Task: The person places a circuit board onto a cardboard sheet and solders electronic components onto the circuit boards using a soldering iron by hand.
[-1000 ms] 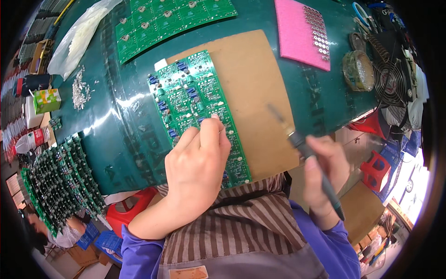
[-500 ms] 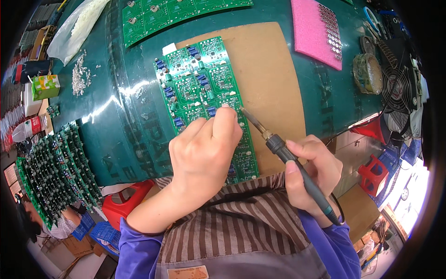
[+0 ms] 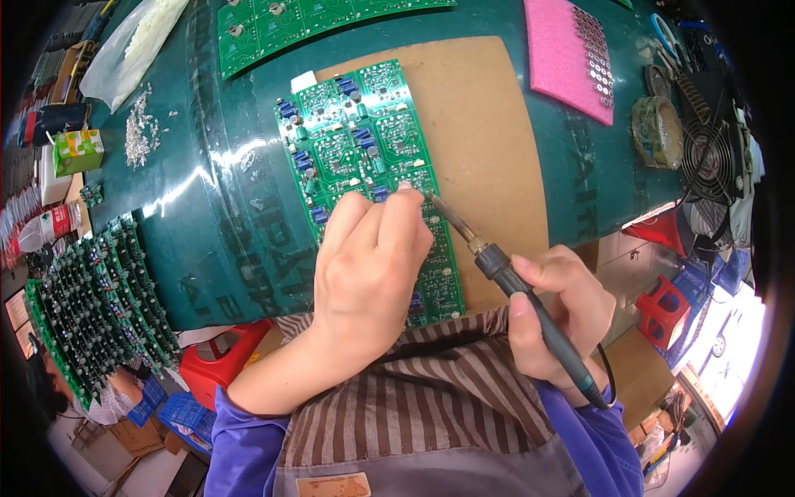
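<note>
A green circuit board (image 3: 335, 157) with blue, black and small white parts lies lengthwise in front of me, on a brown board (image 3: 480, 124). My left hand (image 3: 363, 277) rests over its middle, fingers curled and thumb and forefinger pinched at the board's surface. What the pinch holds is hidden. In my right hand (image 3: 571, 311) is a soldering iron (image 3: 495, 263) with a dark handle, held like a pen. Its tip points up and left, close to the left fingertips at the board's right side; whether it touches cannot be made out.
Pink foam (image 3: 563, 66) with rows of small metal parts lies far right, near a tape roll (image 3: 658, 132). Another large green board (image 3: 331, 21) lies at the back. Small white parts (image 3: 142, 132) and a drink carton (image 3: 78, 151) are left, above stacked circuit boards (image 3: 99, 306).
My left hand has shifted slightly right and its wrist has turned a little more upright. The soldering iron's tip has moved slightly left, toward the left fingertips.
</note>
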